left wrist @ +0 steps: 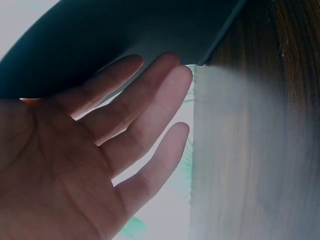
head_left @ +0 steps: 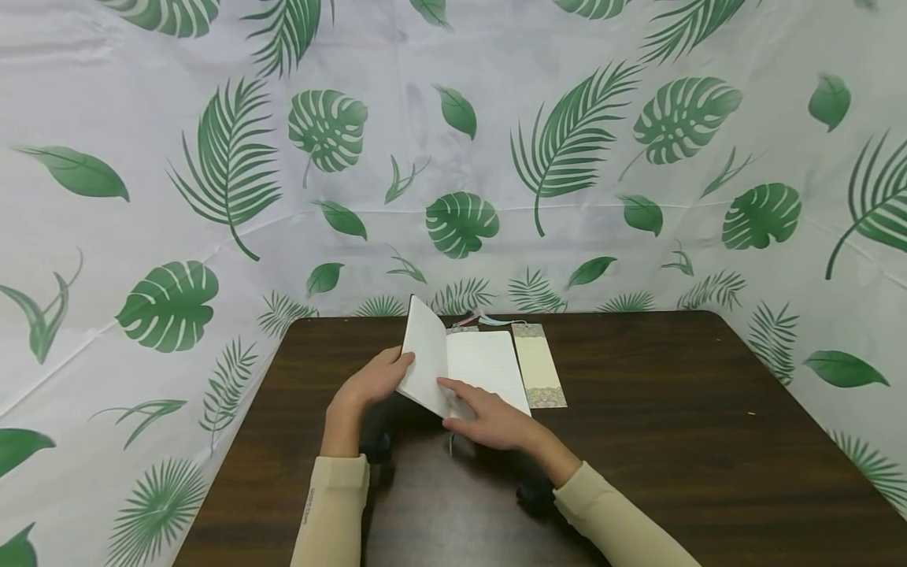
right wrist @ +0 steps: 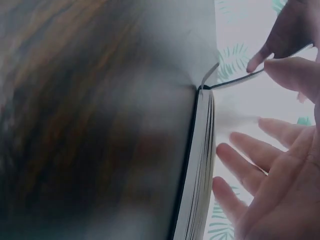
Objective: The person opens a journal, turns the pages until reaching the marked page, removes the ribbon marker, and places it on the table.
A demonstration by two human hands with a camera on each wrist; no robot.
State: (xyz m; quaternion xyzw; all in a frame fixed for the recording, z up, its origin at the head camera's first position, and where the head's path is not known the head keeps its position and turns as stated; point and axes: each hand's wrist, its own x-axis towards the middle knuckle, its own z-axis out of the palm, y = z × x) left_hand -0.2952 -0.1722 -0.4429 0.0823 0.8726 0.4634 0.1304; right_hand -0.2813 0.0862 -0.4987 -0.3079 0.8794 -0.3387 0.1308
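Observation:
An open notebook (head_left: 489,366) with lined white pages lies near the back of the table, its left side lifted and tilted up. My left hand (head_left: 372,383) holds that raised side by its outer edge, thumb on the page and fingers behind. The left wrist view shows those fingers against the dark cover (left wrist: 150,30). My right hand (head_left: 489,417) reaches over the lower part of the notebook, fingers extended near the fold. In the right wrist view, its fingertips meet or hover over the page block (right wrist: 197,170); which, I cannot tell. A thin ribbon (right wrist: 209,75) sticks out at the spine.
Right of the notebook lies a cream bookmark (head_left: 538,366) with patterned ends. Another patterned piece (head_left: 464,329) shows partly behind the notebook, near pink and light-blue tassels (head_left: 489,320). The dark wooden table (head_left: 673,441) meets a leaf-print cloth (head_left: 460,157) at the back.

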